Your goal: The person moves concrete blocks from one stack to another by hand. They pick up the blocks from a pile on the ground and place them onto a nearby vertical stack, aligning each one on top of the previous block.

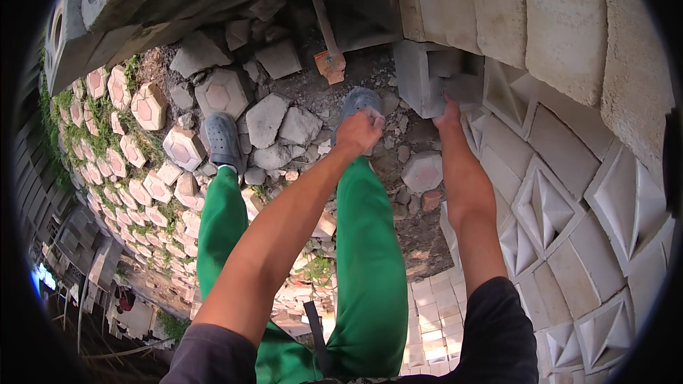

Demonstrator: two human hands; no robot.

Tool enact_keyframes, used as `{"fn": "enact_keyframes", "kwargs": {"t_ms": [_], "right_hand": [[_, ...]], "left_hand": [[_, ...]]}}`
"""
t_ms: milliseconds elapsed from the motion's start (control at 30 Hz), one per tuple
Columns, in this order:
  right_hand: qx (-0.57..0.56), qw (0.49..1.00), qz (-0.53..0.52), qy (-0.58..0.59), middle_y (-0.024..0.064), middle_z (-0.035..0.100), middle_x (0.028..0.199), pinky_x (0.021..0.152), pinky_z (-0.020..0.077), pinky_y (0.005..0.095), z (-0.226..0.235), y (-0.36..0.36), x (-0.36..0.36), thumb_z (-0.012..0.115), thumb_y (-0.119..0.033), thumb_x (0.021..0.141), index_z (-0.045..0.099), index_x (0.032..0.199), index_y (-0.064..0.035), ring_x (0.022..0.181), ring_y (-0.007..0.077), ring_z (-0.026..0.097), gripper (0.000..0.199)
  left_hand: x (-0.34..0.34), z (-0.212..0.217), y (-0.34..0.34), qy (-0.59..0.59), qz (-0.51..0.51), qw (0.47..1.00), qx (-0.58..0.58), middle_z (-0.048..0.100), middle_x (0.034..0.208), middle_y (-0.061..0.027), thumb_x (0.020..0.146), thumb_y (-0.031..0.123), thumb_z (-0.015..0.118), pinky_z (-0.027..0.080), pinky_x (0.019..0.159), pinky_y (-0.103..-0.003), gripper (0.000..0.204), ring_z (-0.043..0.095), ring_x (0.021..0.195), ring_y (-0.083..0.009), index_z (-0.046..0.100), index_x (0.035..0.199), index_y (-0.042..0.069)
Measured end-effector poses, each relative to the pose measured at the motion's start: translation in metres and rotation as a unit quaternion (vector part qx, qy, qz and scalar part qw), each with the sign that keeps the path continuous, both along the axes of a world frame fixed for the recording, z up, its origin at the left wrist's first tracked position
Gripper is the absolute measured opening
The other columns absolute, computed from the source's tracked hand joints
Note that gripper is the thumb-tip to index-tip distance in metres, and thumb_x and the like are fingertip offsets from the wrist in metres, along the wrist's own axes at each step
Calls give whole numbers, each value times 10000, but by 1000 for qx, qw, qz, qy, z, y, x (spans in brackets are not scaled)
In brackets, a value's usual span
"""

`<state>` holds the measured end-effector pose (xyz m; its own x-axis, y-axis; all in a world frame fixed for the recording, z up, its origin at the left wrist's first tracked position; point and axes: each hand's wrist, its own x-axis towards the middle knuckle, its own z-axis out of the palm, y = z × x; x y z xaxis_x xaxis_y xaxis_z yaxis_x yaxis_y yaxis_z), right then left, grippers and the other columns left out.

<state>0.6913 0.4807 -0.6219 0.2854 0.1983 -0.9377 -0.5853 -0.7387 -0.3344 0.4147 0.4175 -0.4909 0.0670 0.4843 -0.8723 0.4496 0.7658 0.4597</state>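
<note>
At the right, my right hand (449, 112) reaches to the lower edge of a grey concrete block (418, 80), its fingers at the block's edge and partly hidden. The block has a hollow, shadowed face and rests against a stack of pale concrete slabs (491, 7). My left hand (361, 130) is curled into a loose fist in front of the grey clog (363, 98) on my right foot. Nothing shows in that fist, and it is apart from the block.
Broken concrete lumps (267, 119) and loose gravel lie around my feet. Hexagonal pavers (148, 107) with grass between them spread to the left. A small orange-brown carton piece (330, 67) lies ahead. Diamond-faced concrete blocks (546, 206) are stacked along the right.
</note>
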Motion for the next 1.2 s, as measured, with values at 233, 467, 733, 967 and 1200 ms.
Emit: {"fn": "enact_keyframes", "kwargs": {"t_ms": [233,467,733,967,1200], "right_hand": [[-25,990,-50,-133,146,554,1196,967,448,500,4,-4,-50,535,-2,805,501,1215,-22,1100,346,551,412],[-128,990,26,-57,160,565,1128,903,453,605,54,-60,-19,522,73,729,515,1151,-26,1043,381,563,434],[-182,923,302,-155,184,560,1147,868,467,423,277,-143,-157,692,8,594,493,1138,108,988,330,576,588],[-4,858,502,-110,122,631,1053,851,488,367,433,-197,-326,637,103,678,558,1124,48,938,277,614,456],[54,753,653,-59,119,627,1061,860,477,361,495,-234,-501,660,81,704,552,1138,48,948,254,606,448]], "left_hand": [[-25,13,-81,30,59,996,-62,672,960,-177,849,379,537,480,823,-388,397,638,913,-333,628,1024,35],[-48,58,-156,22,145,983,-107,679,954,-167,855,361,556,479,819,-374,386,648,910,-293,625,1013,17],[-185,95,-118,-39,325,942,-80,637,1104,-194,844,479,553,443,902,-366,554,599,1047,-297,629,1101,-6],[-288,194,-167,-290,338,890,-101,414,1402,-197,813,785,264,285,1073,-411,924,387,1299,-328,449,1358,61],[-449,331,-292,-156,527,836,4,517,1277,-262,814,777,296,358,1020,-400,935,466,1240,-338,531,1264,-9]]}}
